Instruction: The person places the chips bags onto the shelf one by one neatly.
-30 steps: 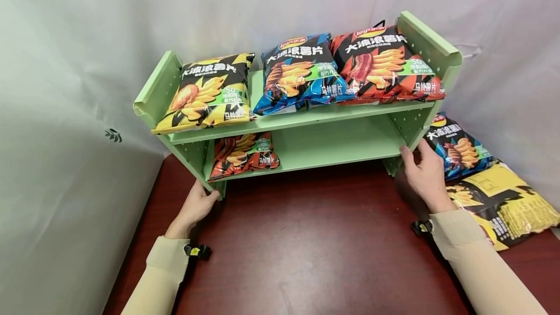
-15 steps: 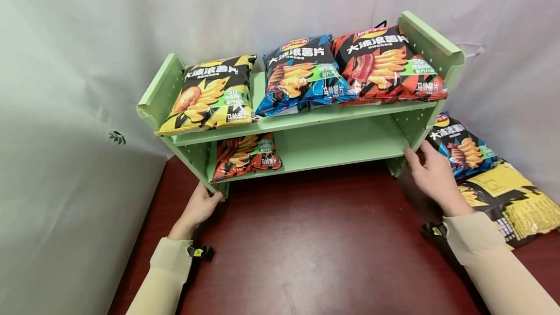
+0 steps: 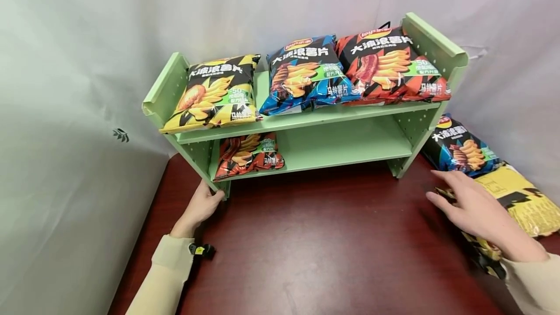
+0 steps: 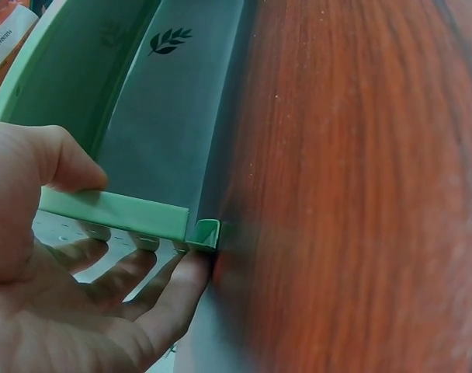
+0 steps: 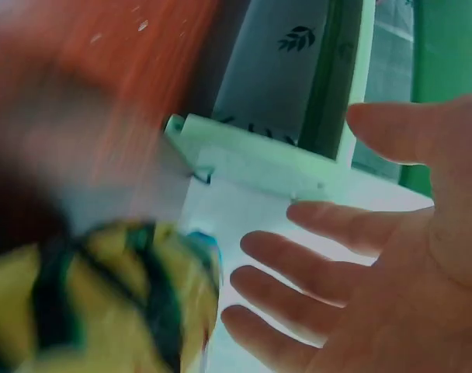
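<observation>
L hand [image 3: 201,208] is clamped on the light-green two-tier shelf unit w/ perforated side panels [image 3: 341,147], low down at the foot of its L panel; per the L wrist view, thumb [image 4: 73,163] on one face of the edge, fingers [image 4: 182,287] bent onto the other. Unit stands on the dark-red glossy wood-grain worktop [image 3: 306,237], btwn the two hands.

R hand [image 3: 479,208] is off the unit, thumb & fingers apart, fingers more or less straight, holding nothing. In the head view it's in front of a yellow-and-black glossy foil chip bag [image 3: 529,208] lying on the worktop, R of the unit; contact, if any, can't tell. A blue-and-black foil chip bag [image 3: 463,147] sits just behind that one, next to the unit's R panel.

Top tier, L to R: yellow-and-black foil pillow bag [image 3: 214,91], blue-and-black foil pillow bag [image 3: 310,74], red-and-black foil pillow bag [image 3: 389,64]; blue & red touch, gap btwn yellow & blue. Lower tier: one red-and-black foil snack bag [image 3: 249,154] at the L end.

White fabric backdrop [image 3: 218,8] behind; cream sleeves [image 3: 159,271] on both arms.
</observation>
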Demonstrator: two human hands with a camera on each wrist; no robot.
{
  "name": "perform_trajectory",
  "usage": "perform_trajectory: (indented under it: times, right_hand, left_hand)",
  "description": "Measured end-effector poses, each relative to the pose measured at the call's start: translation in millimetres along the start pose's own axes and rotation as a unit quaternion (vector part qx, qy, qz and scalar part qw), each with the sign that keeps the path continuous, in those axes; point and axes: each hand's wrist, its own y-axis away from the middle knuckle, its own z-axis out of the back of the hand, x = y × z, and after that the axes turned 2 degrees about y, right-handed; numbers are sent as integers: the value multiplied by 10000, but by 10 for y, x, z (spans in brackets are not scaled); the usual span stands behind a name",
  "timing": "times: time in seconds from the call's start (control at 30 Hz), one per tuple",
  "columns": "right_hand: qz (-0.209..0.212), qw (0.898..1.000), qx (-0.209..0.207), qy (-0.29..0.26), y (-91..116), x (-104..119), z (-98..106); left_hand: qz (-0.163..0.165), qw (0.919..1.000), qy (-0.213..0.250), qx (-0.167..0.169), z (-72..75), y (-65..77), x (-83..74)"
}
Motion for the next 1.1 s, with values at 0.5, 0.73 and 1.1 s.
perform_trajectory:
  times: [0.5,0.73,1.1]
  right_hand:
    - [-1296,9727,-323,1898,490,-207,-147]
    - [40,9623,-1591,2205,486,-239,-261]
    - [520,9360,-2313,2601,424,-235,-361]
  left_hand:
    - [115,9997,-112,176,15,-36,8]
    - [36,9999,-70,144,-11,-28,21]
    - [109,9999,-64,18,15,-9,29]
